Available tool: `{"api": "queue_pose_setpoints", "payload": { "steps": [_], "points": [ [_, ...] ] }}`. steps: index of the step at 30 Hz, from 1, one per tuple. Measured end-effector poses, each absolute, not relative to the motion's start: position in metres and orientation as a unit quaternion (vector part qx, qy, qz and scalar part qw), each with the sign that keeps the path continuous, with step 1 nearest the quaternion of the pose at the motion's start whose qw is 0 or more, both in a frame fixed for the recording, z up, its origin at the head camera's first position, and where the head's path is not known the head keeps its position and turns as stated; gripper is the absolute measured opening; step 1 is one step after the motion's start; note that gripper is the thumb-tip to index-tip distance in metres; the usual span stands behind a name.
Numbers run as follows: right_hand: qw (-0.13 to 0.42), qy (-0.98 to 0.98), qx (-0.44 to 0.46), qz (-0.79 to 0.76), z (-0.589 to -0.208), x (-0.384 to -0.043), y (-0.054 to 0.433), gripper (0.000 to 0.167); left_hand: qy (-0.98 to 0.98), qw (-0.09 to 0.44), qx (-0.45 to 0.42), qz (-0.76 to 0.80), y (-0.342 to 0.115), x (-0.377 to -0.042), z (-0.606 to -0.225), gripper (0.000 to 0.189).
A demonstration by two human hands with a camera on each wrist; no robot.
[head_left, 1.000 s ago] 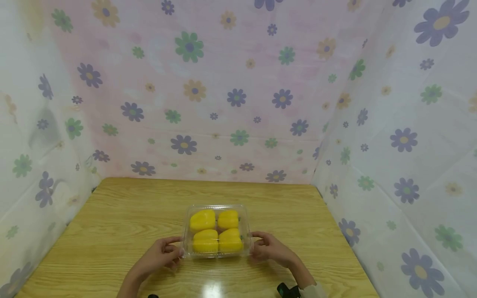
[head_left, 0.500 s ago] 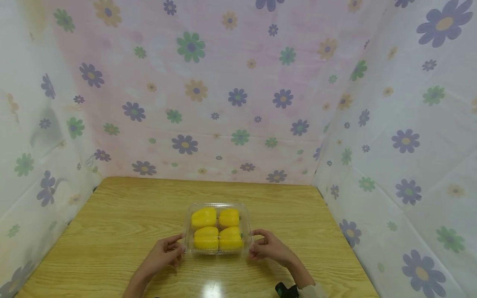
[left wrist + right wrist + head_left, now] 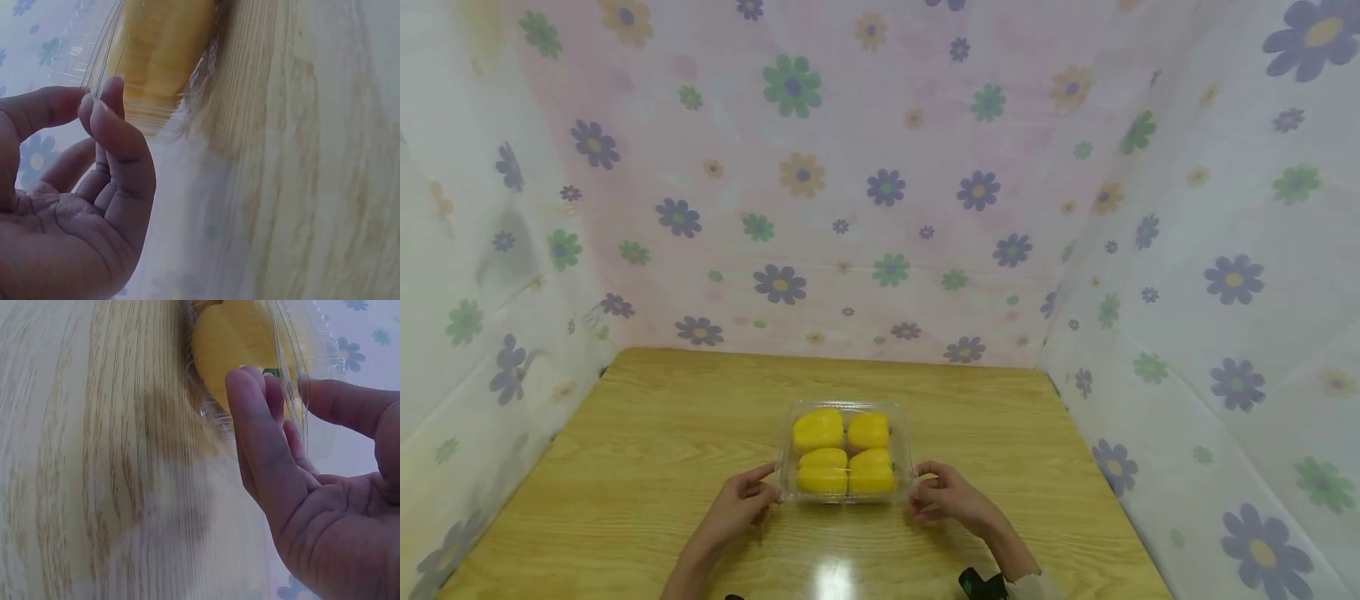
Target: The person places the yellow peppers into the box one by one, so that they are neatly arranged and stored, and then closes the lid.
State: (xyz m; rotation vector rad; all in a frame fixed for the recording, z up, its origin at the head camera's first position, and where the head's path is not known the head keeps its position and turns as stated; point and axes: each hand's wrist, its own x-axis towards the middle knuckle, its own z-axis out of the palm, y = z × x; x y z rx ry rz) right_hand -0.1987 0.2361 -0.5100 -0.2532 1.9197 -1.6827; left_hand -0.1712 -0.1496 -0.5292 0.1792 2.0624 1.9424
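Observation:
A clear plastic clamshell box (image 3: 908,446) sits low over the wooden table, near the middle of the head view. Several yellow bell peppers (image 3: 822,472) lie inside it in two rows, some showing green stems. At the box's left side, my left hand (image 3: 735,506) pinches the rim between thumb and fingertips. The left wrist view shows that thin rim (image 3: 100,59) caught between the digits. On the opposite side my right hand (image 3: 957,502) grips the other edge the same way. In the right wrist view its thumb and fingers straddle the rim (image 3: 289,369).
The wood-grain table (image 3: 647,467) extends around the box on all sides. Flower-printed cloth (image 3: 850,150) hangs behind the table and along both sides. A dark wrist device (image 3: 981,583) is on the right forearm, beside a pale sleeve (image 3: 1033,587).
The box has shifted slightly away from me, with both hands staying at its sides. The head view has also swung a little, moving the background right and up.

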Motion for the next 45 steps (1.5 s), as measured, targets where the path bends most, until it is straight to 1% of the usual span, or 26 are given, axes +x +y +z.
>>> {"api": "queue_pose_setpoints", "payload": {
  "steps": [11, 19, 26, 32, 36, 45],
  "points": [
    [0.259, 0.722, -0.096, -0.635, -0.508, -0.2, 0.237, 0.043, 0.716, 0.138, 0.021, 0.684, -0.142, -0.174, -0.53, 0.061],
    [0.259, 0.714, -0.101, -0.643, -0.516, -0.202, 0.238, 0.041, 0.718, 0.122, -0.017, 0.686, -0.138, -0.173, -0.532, 0.057],
    [0.268, 0.692, -0.077, -0.666, -0.525, -0.204, 0.237, 0.038, 0.708, 0.104, -0.035, 0.698, -0.132, -0.171, -0.532, 0.056],
    [0.265, 0.693, -0.089, -0.664, -0.526, -0.205, 0.236, 0.037, 0.698, 0.089, -0.053, 0.709, -0.13, -0.17, -0.533, 0.053],
    [0.263, 0.695, -0.089, -0.664, -0.526, -0.204, 0.236, 0.038, 0.695, 0.088, -0.05, 0.712, -0.129, -0.17, -0.533, 0.052],
    [0.242, 0.712, -0.102, -0.651, -0.525, -0.199, 0.236, 0.046, 0.695, 0.109, -0.029, 0.71, -0.133, -0.169, -0.539, 0.049]
  ]
}}
